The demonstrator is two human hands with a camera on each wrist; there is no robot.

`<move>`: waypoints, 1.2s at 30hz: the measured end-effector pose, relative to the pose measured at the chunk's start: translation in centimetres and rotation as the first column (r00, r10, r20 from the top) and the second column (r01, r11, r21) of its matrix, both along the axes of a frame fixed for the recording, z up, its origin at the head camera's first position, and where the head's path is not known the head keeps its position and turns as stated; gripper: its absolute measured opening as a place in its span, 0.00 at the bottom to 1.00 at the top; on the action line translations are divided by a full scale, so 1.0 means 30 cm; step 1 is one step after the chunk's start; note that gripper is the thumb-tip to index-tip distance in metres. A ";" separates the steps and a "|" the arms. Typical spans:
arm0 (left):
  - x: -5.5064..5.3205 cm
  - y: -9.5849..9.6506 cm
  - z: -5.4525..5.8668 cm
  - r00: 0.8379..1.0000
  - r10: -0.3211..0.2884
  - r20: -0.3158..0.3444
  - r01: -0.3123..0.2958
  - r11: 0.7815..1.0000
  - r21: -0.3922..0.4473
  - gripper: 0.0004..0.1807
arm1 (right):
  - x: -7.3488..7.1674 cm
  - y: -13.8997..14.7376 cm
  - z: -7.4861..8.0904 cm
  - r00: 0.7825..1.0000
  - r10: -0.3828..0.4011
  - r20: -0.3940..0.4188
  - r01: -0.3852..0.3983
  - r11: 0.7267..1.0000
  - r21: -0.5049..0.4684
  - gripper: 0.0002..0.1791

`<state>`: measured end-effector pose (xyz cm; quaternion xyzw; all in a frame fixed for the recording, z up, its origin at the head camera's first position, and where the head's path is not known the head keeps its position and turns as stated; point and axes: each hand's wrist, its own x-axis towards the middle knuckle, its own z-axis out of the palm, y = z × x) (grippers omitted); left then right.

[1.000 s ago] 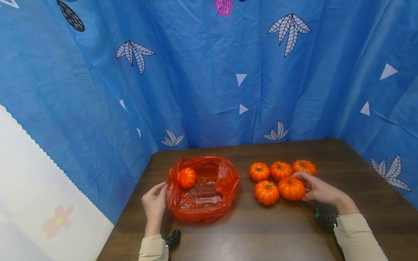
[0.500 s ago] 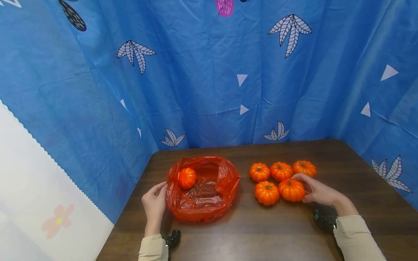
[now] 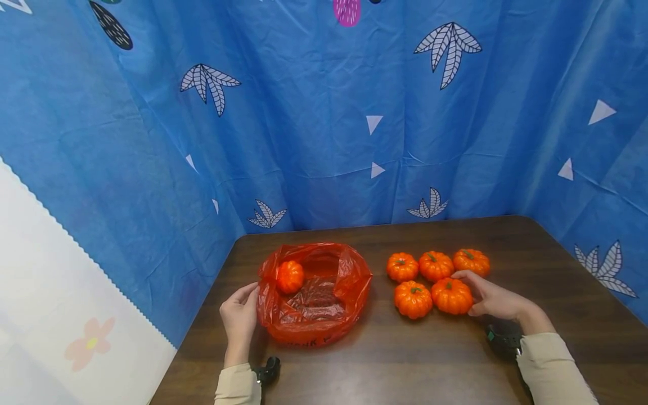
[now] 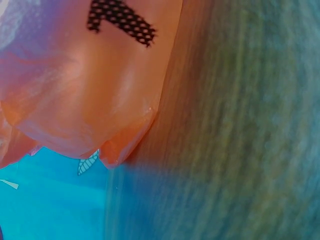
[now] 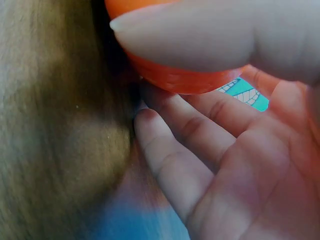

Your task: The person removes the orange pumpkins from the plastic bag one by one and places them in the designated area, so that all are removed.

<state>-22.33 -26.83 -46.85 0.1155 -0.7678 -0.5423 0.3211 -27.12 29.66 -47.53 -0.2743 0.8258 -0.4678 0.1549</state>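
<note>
A red plastic bag (image 3: pixel 314 329) stands on the table with its mouth open, one small orange pumpkin (image 3: pixel 291 277) inside against its left wall. My left hand (image 3: pixel 240 315) holds the bag's left rim; the fingertips are partly hidden by the film. In the left wrist view, only the bag's side (image 4: pixel 100 90) with black print shows, not the hand. My right hand (image 3: pixel 498 298) grips the front right pumpkin (image 3: pixel 452 295) from its right side. The right wrist view shows the thumb across that pumpkin (image 5: pixel 175 80) and the fingers curved around its far side.
Beside the gripped pumpkin sit a front left pumpkin (image 3: pixel 413 300) and, behind, a back left (image 3: pixel 402 267), a back middle (image 3: pixel 435 265) and a back right one (image 3: pixel 471 260). The brown table (image 3: pixel 364 371) ends at a blue curtain (image 3: pixel 324 146).
</note>
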 end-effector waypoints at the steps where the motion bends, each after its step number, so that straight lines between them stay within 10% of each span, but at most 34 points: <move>1: 0.000 0.000 0.000 1.000 0.002 -0.001 -0.002 1.000 -0.002 0.08 | 0.001 -0.002 0.001 1.000 -0.009 -0.004 0.009 1.000 0.017 0.40; 36: 0.009 -0.001 0.006 1.000 -0.011 0.028 0.010 1.000 0.019 0.09 | 0.011 -0.003 0.024 0.996 -0.074 0.040 0.068 0.990 0.127 0.40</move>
